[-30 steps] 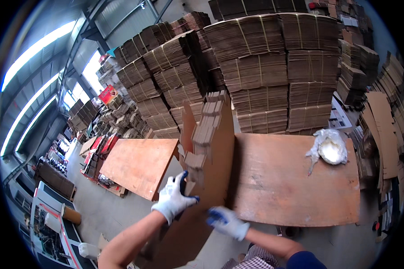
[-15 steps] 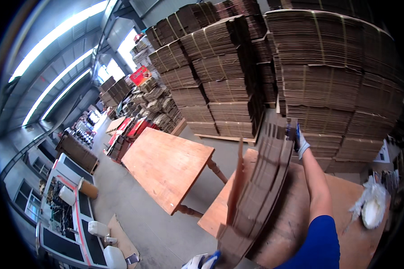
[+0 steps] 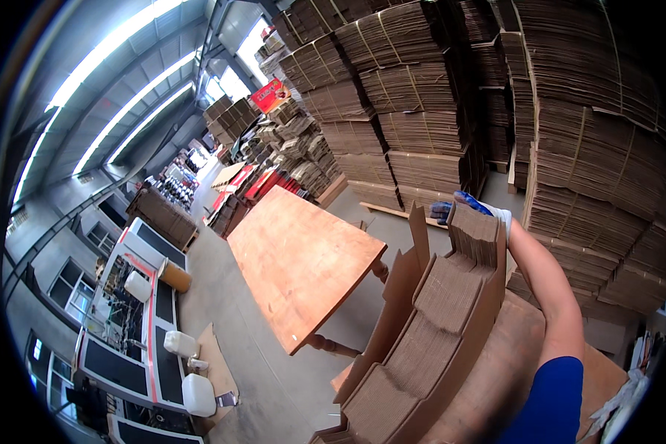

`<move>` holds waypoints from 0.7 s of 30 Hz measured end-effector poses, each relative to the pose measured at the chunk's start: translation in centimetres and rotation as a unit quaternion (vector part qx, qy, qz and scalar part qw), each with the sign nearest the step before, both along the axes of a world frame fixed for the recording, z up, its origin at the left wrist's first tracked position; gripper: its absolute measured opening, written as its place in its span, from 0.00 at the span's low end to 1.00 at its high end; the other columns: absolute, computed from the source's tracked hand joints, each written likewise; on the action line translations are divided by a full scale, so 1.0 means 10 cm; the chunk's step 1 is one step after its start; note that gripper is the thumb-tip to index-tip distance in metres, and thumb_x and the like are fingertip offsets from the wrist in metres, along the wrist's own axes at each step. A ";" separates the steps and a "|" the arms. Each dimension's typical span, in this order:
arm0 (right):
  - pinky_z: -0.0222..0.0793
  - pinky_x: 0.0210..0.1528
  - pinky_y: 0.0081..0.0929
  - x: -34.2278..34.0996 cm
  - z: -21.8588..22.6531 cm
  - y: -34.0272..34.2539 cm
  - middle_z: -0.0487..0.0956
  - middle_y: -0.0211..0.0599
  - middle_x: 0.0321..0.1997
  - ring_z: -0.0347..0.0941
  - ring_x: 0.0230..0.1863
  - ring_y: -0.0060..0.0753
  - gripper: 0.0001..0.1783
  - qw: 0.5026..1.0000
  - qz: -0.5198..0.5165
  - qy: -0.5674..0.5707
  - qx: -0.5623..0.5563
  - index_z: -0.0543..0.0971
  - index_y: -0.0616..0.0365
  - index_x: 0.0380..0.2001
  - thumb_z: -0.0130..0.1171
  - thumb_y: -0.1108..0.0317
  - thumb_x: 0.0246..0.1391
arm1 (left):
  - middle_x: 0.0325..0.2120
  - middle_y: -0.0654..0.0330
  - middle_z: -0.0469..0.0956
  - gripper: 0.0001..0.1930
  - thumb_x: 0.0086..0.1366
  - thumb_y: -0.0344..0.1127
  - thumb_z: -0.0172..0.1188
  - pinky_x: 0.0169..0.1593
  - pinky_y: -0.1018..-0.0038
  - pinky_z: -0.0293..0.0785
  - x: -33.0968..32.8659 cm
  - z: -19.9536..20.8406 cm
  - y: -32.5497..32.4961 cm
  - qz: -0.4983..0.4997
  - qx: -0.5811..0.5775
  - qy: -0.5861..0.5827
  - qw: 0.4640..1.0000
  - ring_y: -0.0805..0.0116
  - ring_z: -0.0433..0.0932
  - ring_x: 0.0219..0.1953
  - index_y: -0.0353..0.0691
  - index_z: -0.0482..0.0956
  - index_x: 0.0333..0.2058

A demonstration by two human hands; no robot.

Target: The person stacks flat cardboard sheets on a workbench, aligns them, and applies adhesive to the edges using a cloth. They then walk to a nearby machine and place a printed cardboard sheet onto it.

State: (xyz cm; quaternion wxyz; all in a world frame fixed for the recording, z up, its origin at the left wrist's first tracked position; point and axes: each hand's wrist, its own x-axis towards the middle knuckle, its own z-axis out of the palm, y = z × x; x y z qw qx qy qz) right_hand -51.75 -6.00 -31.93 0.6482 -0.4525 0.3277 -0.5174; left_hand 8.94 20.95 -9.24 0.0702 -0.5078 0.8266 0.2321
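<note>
A thick bundle of folded brown cardboard sheets (image 3: 429, 318) stands on edge before me, running from the lower edge of the view up to its far end. My right hand (image 3: 500, 214), in a white glove with blue fingers, is closed around that far end, its fingers reaching over to the left side. A loose outer flap (image 3: 392, 296) leans away on the bundle's left. Beneath and to the right is a wooden table (image 3: 488, 362), partly hidden by the bundle. My left hand is out of view.
Another wooden table (image 3: 303, 259) stands to the left, beyond a strip of grey floor (image 3: 266, 385). Tall strapped stacks of cardboard (image 3: 414, 96) rise behind and at right (image 3: 592, 170). A machine (image 3: 137, 311) and white jugs (image 3: 198, 394) are at far left.
The view has swung to the right. The cardboard bundle has come closer and sits more upright, my right hand still at its far end. My left hand has left the view at the bottom.
</note>
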 end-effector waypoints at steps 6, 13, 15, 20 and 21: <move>0.48 0.74 0.27 -0.30 -0.04 -0.03 0.63 0.31 0.74 0.58 0.72 0.28 0.40 1.000 -0.015 -0.007 -0.009 0.60 0.54 0.71 0.35 0.37 0.70 | 0.60 0.52 0.68 0.33 0.49 0.38 0.73 0.63 0.67 0.69 -0.08 -0.07 0.05 0.018 -0.030 0.035 0.999 0.55 0.69 0.63 0.44 0.76 0.57; 0.76 0.51 0.37 -0.06 -0.19 0.01 0.81 0.39 0.49 0.80 0.46 0.34 0.28 0.993 -0.039 -0.087 0.064 0.78 0.54 0.54 0.56 0.43 0.63 | 0.55 0.43 0.70 0.45 0.42 0.45 0.80 0.61 0.55 0.68 0.14 -0.24 0.12 -0.013 -0.057 0.053 0.997 0.42 0.69 0.58 0.35 0.72 0.59; 0.77 0.49 0.35 -0.07 -0.18 0.12 0.82 0.39 0.45 0.81 0.43 0.34 0.26 0.995 -0.050 -0.062 0.053 0.79 0.55 0.50 0.58 0.45 0.63 | 0.56 0.42 0.70 0.47 0.41 0.46 0.80 0.62 0.55 0.68 0.10 -0.26 0.10 0.012 -0.045 0.077 0.996 0.42 0.69 0.58 0.34 0.71 0.60; 0.79 0.42 0.30 -0.18 0.12 0.61 0.83 0.39 0.35 0.82 0.35 0.33 0.21 0.990 -0.134 0.013 0.036 0.82 0.57 0.42 0.60 0.49 0.63 | 0.55 0.45 0.70 0.61 0.37 0.50 0.83 0.62 0.61 0.67 0.14 -0.28 0.16 0.078 -0.039 0.072 0.994 0.48 0.71 0.58 0.31 0.58 0.67; 0.79 0.42 0.30 -0.17 0.12 0.73 0.83 0.40 0.35 0.82 0.36 0.34 0.22 0.986 -0.158 0.012 0.054 0.82 0.58 0.41 0.59 0.47 0.63 | 0.55 0.45 0.71 0.62 0.38 0.50 0.83 0.62 0.61 0.67 0.08 -0.22 0.12 0.108 -0.001 0.083 0.991 0.48 0.71 0.57 0.31 0.58 0.68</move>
